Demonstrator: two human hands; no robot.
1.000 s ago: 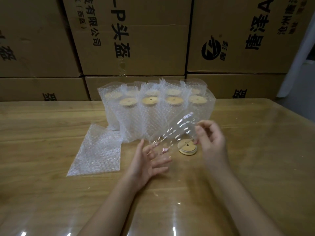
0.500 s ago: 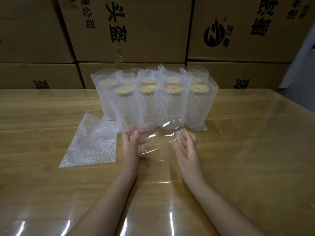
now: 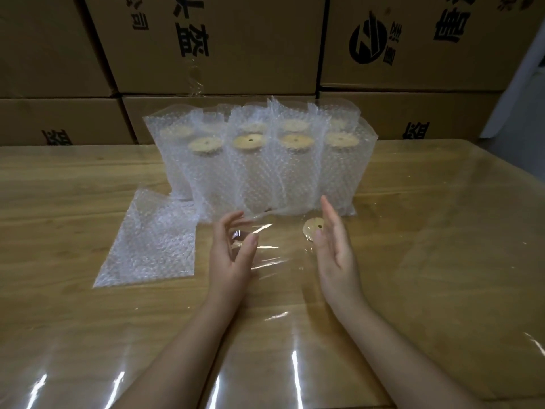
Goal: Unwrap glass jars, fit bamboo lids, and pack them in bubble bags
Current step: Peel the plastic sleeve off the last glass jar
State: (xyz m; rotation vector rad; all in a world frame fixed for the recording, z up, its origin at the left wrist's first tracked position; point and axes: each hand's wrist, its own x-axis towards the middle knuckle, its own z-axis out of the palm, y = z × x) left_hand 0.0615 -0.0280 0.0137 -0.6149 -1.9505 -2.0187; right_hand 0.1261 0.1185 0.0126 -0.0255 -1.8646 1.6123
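From the head-worn view, the person's left hand [image 3: 233, 255] and right hand [image 3: 334, 249] face each other low over the glossy, film-covered wooden table [image 3: 427, 261]. Between them is a clear glass jar in transparent film wrap [image 3: 267, 249], though I can't tell glass from film. The right palm is flat with straight fingers. The left is cupped, and I cannot tell whether it grips. This looks like the unwrapping step. Next the film must come off, then a lid from the small stack of round bamboo lids [image 3: 313, 228] just beside the right hand, then a bag from the flat pile of white bubble bags [image 3: 153, 243]. Bagged, lidded jars [image 3: 259, 169] stand behind, before brown cardboard cartons [image 3: 250, 45].
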